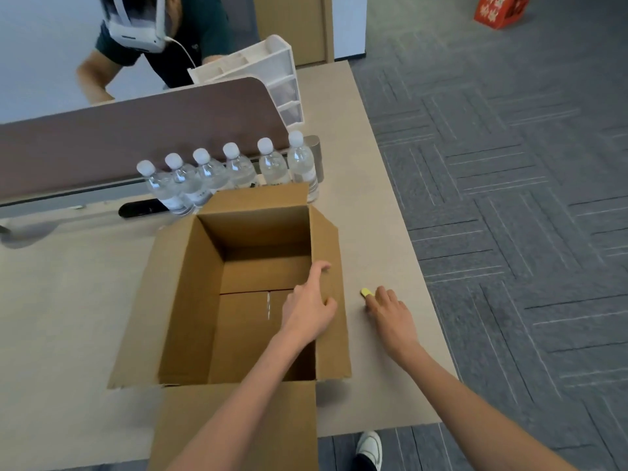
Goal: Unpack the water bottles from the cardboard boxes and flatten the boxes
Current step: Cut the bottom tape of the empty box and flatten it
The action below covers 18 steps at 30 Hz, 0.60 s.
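Unpacking looks finished, six water bottles (234,168) lined along the back of the table (373,232), while the empty cardboard box (190,300) stands unflattened, left hand (307,307) gripping its right wall, right hand (392,311) at a yellow object (366,293), grip unclear.

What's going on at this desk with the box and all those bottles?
A person is unpacking. Six water bottles stand in a row behind the cardboard box, which is open and looks empty. The left hand holds the box's right wall, and the right hand rests on the table, fingertips at a small yellow object. The box is not yet flattened.
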{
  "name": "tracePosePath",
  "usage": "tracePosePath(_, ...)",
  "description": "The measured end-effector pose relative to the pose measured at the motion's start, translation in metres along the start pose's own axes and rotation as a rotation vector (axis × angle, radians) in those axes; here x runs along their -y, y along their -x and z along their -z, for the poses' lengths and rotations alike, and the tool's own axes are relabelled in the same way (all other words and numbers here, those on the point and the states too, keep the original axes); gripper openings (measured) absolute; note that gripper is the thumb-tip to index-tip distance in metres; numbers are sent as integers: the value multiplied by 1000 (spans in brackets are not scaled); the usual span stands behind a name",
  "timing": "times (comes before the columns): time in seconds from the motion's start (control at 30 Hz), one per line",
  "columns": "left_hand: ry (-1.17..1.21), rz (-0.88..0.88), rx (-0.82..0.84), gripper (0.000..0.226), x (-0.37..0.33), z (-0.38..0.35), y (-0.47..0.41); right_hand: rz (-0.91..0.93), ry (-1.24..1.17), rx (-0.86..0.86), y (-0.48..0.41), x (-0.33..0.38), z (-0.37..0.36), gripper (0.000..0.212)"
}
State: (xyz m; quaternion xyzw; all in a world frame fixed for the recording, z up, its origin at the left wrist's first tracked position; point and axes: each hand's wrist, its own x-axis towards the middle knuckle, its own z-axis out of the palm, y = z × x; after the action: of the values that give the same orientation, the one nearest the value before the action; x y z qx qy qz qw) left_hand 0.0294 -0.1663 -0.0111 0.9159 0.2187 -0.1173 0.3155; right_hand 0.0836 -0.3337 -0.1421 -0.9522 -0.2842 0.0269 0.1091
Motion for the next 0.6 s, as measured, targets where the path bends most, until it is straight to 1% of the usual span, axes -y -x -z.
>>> tracePosePath(0.07, -16, 8, -20, 56, -3, 0, 2, -48, -47, 0, 3, 0, 4, 56)
tracePosePath(0.1, -23, 13, -33, 56, -5, 0, 4, -105, -99, 20, 5, 1, 7, 52)
tracePosePath(0.2, -25, 11, -68, 57, -7, -5, 5, -311, -267, 19, 6, 0, 18, 30)
tracePosePath(0.23, -24, 12, -80, 58, -6, -7, 4, -349, -323, 15, 6, -1, 23, 27)
tracePosePath(0.3, -27, 14, -91, 57, -8, -6, 6, -408, -454, -8, 2, -1, 33, 30)
tracePosePath(0.4, -42, 3, -109, 55, -11, 2, 9, -497, -668, -57, -5, 3, 45, 44)
tracePosePath(0.47, -47, -3, -115, 53, -11, 7, 11, -543, -762, -105, -9, 6, 52, 43)
tracePosePath(0.53, -25, -5, -119, 51, -10, 15, 14, -571, -825, -136, -14, 9, 60, 31)
tracePosePath(0.6, -1, -3, -149, 49, -7, 26, 18, -568, -823, -148, -18, 12, 68, 16)
